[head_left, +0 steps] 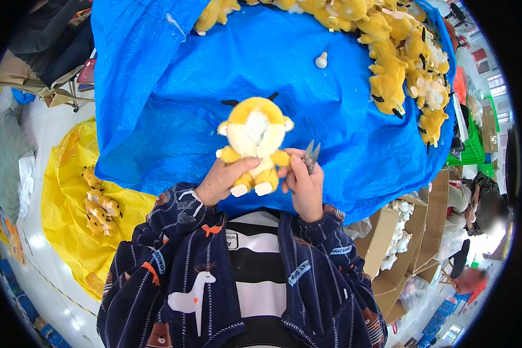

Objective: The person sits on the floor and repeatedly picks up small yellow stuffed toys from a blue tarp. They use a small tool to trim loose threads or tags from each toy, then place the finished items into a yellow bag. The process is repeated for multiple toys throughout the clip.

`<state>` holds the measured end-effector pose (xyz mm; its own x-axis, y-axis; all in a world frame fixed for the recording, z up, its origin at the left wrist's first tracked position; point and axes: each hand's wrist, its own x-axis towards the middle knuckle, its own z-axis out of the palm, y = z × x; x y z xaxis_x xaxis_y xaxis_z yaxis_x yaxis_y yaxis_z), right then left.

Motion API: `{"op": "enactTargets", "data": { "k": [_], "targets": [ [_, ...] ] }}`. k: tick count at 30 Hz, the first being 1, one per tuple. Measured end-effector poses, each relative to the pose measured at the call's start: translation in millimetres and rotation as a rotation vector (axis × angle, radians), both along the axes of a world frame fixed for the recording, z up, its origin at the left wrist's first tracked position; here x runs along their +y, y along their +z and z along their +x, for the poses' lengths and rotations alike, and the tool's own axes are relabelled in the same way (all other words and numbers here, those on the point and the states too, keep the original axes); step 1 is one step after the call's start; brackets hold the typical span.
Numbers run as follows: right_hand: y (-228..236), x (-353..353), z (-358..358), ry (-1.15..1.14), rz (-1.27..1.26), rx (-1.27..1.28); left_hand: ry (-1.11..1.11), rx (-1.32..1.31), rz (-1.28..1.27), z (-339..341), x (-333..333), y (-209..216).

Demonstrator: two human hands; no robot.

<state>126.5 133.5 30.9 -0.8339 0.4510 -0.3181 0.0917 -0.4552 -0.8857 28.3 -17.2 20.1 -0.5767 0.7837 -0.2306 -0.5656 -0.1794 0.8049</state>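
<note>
A yellow and white plush toy with black horn-like tufts and a white face area faces up in front of my chest. Closed around its lower body, my left hand has its thumb pressed on the belly. My right hand is closed on small metal thread snips, blades pointing up and away. Fingers of that hand also touch the toy's arm on the right side. Part of the snips' handle is hidden in the palm.
Blue sheeting covers the work surface. Many yellow plush toys pile along its far right edge. A small white bulb-shaped item lies nearer. Yellow sheeting with several small toys is at left; cardboard boxes stand at right.
</note>
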Motion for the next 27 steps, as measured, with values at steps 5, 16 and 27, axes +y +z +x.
{"op": "enactTargets", "data": {
  "k": [5, 16, 27],
  "targets": [
    [13, 1, 5, 0.353, 1.009, 0.260, 0.168, -0.016, 0.011, 1, 6, -16],
    [-3, -11, -8, 0.084, 0.400, -0.036, 0.284, -0.066, 0.073, 2, 15, -19],
    [-10, 10, -1, 0.104, 1.271, 0.271, 0.198, -0.395, 0.093, -9, 15, -13]
  ]
}}
